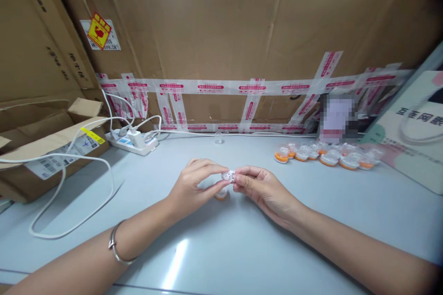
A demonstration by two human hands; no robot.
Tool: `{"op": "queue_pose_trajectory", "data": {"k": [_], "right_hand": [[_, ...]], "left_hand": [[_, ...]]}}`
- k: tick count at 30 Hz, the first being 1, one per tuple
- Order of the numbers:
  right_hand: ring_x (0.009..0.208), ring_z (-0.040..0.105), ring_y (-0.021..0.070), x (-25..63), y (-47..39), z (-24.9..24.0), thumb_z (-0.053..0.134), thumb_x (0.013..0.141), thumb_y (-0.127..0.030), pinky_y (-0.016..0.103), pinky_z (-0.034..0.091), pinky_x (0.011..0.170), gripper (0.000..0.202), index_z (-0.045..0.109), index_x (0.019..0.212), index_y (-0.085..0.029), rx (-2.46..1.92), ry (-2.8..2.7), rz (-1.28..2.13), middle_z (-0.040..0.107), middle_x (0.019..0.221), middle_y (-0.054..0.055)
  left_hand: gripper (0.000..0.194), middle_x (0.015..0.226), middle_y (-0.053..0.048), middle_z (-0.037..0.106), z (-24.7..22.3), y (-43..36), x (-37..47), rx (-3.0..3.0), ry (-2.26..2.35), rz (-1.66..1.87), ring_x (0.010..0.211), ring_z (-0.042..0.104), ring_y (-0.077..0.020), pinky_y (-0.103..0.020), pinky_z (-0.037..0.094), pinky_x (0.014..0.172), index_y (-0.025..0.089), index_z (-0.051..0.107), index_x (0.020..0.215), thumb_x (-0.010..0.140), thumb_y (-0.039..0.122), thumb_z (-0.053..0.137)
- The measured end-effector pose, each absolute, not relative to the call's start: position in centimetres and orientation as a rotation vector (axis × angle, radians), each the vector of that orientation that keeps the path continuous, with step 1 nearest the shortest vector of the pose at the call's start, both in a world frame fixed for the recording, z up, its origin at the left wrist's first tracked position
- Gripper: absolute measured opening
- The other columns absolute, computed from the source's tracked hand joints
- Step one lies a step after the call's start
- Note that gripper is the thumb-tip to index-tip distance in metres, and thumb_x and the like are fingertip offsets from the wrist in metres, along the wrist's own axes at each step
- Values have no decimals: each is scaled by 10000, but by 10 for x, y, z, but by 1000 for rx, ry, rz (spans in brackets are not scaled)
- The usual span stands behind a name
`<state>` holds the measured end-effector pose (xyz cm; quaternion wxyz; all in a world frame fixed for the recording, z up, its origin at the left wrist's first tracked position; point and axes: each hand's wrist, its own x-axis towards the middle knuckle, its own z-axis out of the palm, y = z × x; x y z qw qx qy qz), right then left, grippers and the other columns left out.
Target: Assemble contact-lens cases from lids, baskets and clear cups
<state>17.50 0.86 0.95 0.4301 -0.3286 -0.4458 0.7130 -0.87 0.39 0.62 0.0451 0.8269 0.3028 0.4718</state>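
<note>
Over the middle of the table, my left hand (pixel 195 182) and my right hand (pixel 259 189) meet at a small white perforated piece (pixel 229 176) with dark spots. The thumb and fingers of my left hand pinch it from the left, and those of my right hand grip its right end. Its exact kind is too small to make out. Just below it, partly hidden by my left thumb, an orange-and-white round base (pixel 220 195) rests on the table. Farther back, a small clear plastic cup or dome (pixel 219 138) stands by the cardboard.
Several orange-and-white round pieces with clear tops (pixel 330 158) cluster at the back right, before a printed panel (pixel 411 129). To the left are a white power strip (pixel 138 146), a looping white cable (pixel 111 177) and an open cardboard box (pixel 20 177). Taped cardboard (pixel 207 32) closes off the back.
</note>
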Motion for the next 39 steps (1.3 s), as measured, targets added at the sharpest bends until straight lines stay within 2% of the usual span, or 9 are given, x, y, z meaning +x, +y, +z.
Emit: {"op": "queue_pose_trajectory", "data": {"k": [9,22,28,31,35,39], "right_hand": [[674,598,127,171,4,10,730,643,-273,279,439,718,169,641,735,-162,-840,-1231,1681,657,682,1],[631,573,107,171,2,13,719,656,-289,241,425,641,148,649,690,-162,-933,-1360,1500,650,640,-4],[656,585,98,172,2,14,705,677,-281,246,452,709,131,688,744,-169,-801,-1230,1783,661,692,1],[667,602,107,173,2,12,688,696,-316,260,462,723,172,693,788,-170,-821,-1279,1759,673,712,12],[755,637,152,174,0,13,698,680,-319,293,475,750,232,675,881,-206,-888,-1466,1479,697,797,19],[763,644,158,174,-2,13,654,726,-307,303,485,760,163,688,845,-200,-892,-1601,1396,701,794,27]], "left_hand": [[177,792,-20,696,7,1,-4,2646,879,1466,704,625,-125,-286,395,702,182,610,948,773,163,622],[161,773,-10,685,3,-1,-3,2545,907,1452,706,613,-121,-276,403,714,182,608,923,765,155,628],[239,826,-50,659,6,-4,-4,2375,817,1389,761,597,-127,-240,463,699,162,618,997,759,138,627],[175,766,-44,656,8,-4,-4,2281,849,1407,704,596,-118,-219,467,663,150,654,919,745,164,653],[71,727,-28,665,12,-4,-2,2074,1036,1381,675,596,-115,-211,454,654,152,673,779,757,212,643],[155,643,-4,638,12,-6,0,1843,1173,1279,626,569,-107,-204,441,624,146,643,667,759,270,634]]}}
